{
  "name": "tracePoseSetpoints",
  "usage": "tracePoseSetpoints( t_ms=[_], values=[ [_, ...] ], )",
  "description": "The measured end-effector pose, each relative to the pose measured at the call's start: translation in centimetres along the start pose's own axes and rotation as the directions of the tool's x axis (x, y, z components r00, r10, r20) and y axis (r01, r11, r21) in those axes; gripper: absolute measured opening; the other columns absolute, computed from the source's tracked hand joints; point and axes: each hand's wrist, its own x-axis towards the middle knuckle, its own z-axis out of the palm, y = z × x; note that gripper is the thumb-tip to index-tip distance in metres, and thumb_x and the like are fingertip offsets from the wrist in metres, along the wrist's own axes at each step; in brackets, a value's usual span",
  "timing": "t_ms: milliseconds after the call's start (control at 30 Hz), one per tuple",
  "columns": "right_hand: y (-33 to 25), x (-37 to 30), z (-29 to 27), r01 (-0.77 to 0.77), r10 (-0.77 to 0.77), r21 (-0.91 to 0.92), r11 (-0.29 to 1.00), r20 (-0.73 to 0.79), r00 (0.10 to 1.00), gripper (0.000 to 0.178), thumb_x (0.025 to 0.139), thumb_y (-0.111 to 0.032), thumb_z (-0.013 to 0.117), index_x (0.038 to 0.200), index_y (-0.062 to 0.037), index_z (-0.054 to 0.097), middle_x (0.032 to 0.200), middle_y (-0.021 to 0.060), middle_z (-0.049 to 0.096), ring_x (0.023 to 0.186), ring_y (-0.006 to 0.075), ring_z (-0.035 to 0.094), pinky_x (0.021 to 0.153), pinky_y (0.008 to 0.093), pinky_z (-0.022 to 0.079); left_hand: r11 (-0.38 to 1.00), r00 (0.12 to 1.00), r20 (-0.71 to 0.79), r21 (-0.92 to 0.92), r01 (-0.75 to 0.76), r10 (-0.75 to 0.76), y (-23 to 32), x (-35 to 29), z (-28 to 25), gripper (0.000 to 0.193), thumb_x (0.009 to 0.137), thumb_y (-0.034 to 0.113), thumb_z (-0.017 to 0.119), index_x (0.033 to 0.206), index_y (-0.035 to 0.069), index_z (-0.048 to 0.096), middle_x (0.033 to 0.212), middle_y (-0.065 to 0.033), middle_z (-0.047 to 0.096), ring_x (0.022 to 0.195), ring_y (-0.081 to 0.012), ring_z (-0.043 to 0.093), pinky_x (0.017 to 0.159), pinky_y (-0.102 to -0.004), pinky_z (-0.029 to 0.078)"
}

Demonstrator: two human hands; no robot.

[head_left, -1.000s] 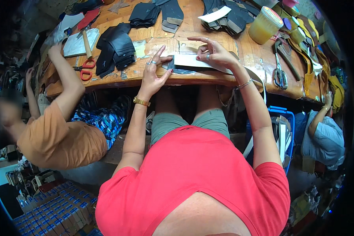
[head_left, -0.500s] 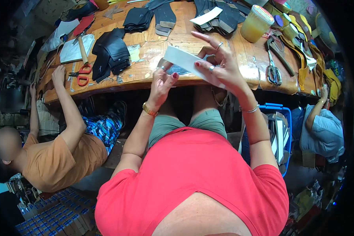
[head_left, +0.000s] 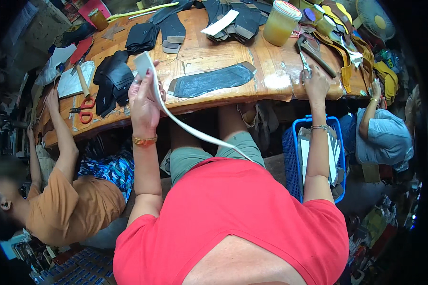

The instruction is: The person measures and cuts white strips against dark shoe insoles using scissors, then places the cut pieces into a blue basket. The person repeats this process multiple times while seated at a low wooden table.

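My left hand (head_left: 145, 104) is closed around one end of a long white strip (head_left: 185, 124), which hangs in a curve toward my lap. At the right of the table's front edge, my right hand (head_left: 316, 86) is closed on the handles of a pair of scissors (head_left: 306, 61); its fingers partly hide them. Between my hands a dark, shaped piece of material (head_left: 213, 80) with brownish ends lies flat on the wooden table (head_left: 195, 57).
Stacks of black cut pieces (head_left: 113, 78) and red-handled scissors (head_left: 86, 110) lie on the left. A jar of yellowish stuff (head_left: 281, 26) stands far right of centre, near pincers (head_left: 321, 61). A blue basket (head_left: 290, 164) holds white strips. Co-workers (head_left: 71, 199) sit on both sides.
My right hand has let go of the white strip and moved right onto the scissors. My left hand has moved left and up with the strip, uncovering the dark piece.
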Motion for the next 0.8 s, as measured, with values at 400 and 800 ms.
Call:
tracePoseSetpoints(
  t_ms=[400, 800],
  values=[
    [5.2, -1.6, -2.8, -0.384, -0.028, 0.78, 0.494, 0.456, 0.89, 0.046, 0.074, 0.002, 0.068, 0.118, -0.0057, 0.062, 0.079, 0.0067, 0.065, 0.064, 0.0089, 0.059, 0.057, 0.0226, 0.048, 0.859, 0.877, 0.305, 0.471, 0.201, -0.372, -2.1, 1.8, 2.8, 0.025, 0.09, 0.019, 0.071, 0.106, 0.0, 0.069, 0.085, 0.0029, 0.066, 0.065, 0.0003, 0.052, 0.054, -0.0151, 0.038],
    [-8.7, -13.1, -9.2, -0.583, -0.389, 0.801, -0.139, 0.497, 0.776, 0.06, 0.067, 0.003, 0.08, 0.124, -0.0003, 0.062, 0.084, -0.0021, 0.058, 0.069, 0.0037, 0.057, 0.065, 0.018, 0.05, 0.831, 0.794, 0.404, 0.513, 0.215, -0.454, -3.5, 1.1, 5.9, 0.033, 0.087, 0.024, 0.074, 0.109, 0.0, 0.066, 0.082, 0.0044, 0.063, 0.062, 0.0021, 0.051, 0.05, -0.015, 0.038]
  ],
)
